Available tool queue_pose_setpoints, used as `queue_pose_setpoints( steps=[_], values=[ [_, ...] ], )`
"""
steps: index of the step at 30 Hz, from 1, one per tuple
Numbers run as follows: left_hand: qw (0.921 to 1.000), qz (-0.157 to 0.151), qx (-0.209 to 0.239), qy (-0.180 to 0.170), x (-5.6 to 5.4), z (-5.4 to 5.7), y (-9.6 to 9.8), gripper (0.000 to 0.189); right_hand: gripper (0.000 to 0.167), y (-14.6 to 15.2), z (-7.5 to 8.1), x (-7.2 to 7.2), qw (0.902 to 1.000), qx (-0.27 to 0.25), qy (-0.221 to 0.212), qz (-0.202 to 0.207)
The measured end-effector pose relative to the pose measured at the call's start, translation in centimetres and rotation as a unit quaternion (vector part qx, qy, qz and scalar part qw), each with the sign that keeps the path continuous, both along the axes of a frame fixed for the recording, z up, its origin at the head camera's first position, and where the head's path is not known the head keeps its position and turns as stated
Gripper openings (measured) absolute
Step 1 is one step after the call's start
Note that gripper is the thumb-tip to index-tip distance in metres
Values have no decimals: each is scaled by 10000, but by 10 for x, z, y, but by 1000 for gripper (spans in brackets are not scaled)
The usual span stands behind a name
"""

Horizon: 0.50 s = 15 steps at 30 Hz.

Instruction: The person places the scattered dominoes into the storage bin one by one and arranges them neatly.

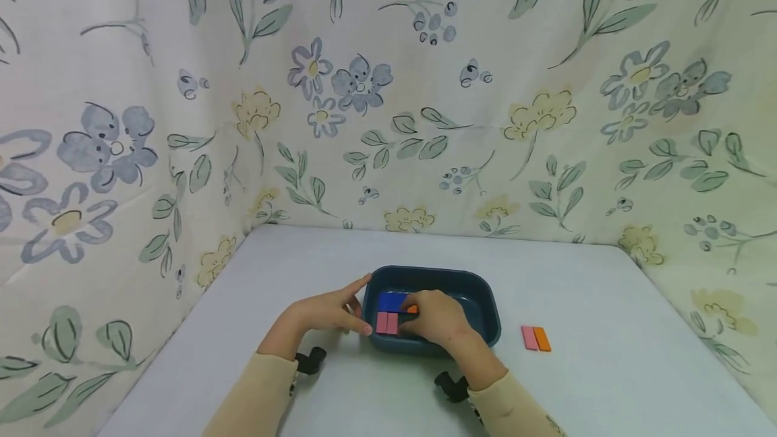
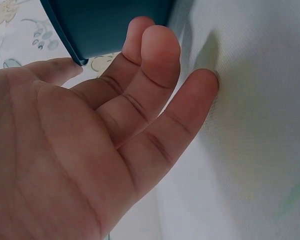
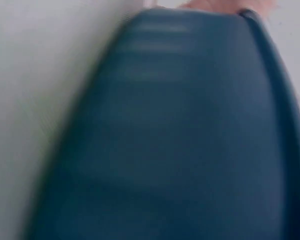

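A dark teal box (image 1: 438, 276) stands on the white table, its outer wall (image 3: 180, 125) filling much of the right wrist view. My left hand (image 1: 330, 309) spreads along the box's left end, thumb and index finger at the rim and the other fingers (image 2: 190, 100) loosely bent below. Inside the box, my right hand (image 1: 438, 319) pinches a small orange block (image 1: 413, 309), largely covered by the fingers. Left of it lie a blue block (image 1: 390, 301) and two pink blocks (image 1: 387, 323), side by side. The right fingertips are hidden in the right wrist view.
To the right of the box, a pink block (image 1: 529, 338) and an orange block (image 1: 542, 339) lie next to each other on the table (image 1: 607, 369). A floral curtain (image 1: 388, 174) hangs behind the table and along its sides.
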State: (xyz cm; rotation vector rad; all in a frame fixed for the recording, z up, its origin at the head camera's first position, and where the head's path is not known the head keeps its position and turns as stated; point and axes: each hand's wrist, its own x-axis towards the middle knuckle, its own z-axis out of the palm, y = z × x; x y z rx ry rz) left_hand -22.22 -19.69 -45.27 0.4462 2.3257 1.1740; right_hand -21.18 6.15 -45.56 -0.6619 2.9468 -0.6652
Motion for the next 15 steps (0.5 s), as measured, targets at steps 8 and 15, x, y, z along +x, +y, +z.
queue_pose_setpoints(
  steps=[8, 15],
  values=[
    [9997, 227, -131, 29, 5, 1, -1, 108, 33, 45, 27, 15, 9976, -683, -66, -50],
    [10000, 62, 40, 37, 2, -3, 0, 111, 27, 99, 35, 27, 9947, -950, -125, -377]
  ],
)
